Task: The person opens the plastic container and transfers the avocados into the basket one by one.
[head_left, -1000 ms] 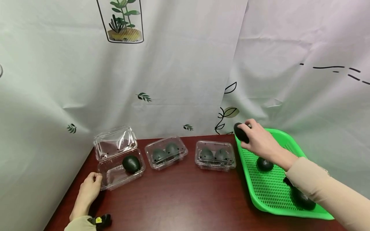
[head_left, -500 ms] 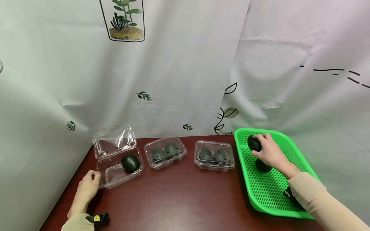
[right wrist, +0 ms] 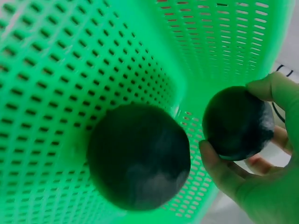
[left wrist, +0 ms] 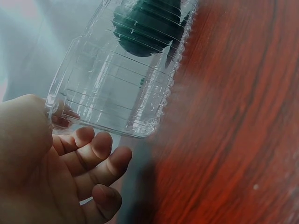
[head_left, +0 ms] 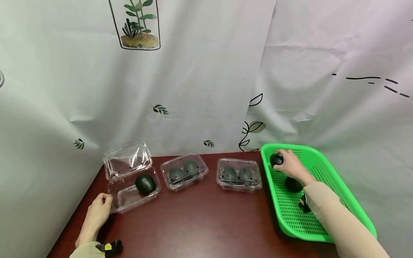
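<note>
My right hand [head_left: 290, 166] grips a dark avocado [head_left: 276, 159] at the far left corner of the green basket [head_left: 280, 215]. In the right wrist view, thumb and fingertips curl around this avocado [right wrist: 238, 123], and another avocado [right wrist: 140, 156] rests on the basket floor close by. At the far left, my left hand [head_left: 99, 211] holds the near left end of an open clear plastic clamshell box [head_left: 127, 206]. Its fingers [left wrist: 96, 144] curl below the box's end in the left wrist view. One avocado [head_left: 145, 184] lies in the right half of that box.
Two closed clamshell boxes stand at the back, a middle one [head_left: 184, 171] and a right one [head_left: 239, 175], each with two avocados. The open box's lid [head_left: 128, 160] leans back near the patterned curtain [head_left: 193, 71]. Dark red table [head_left: 200, 222] lies in front.
My right hand has lowered its avocado from above the basket's left rim into the far left corner, going right, then slightly left. My left hand and the boxes stay put.
</note>
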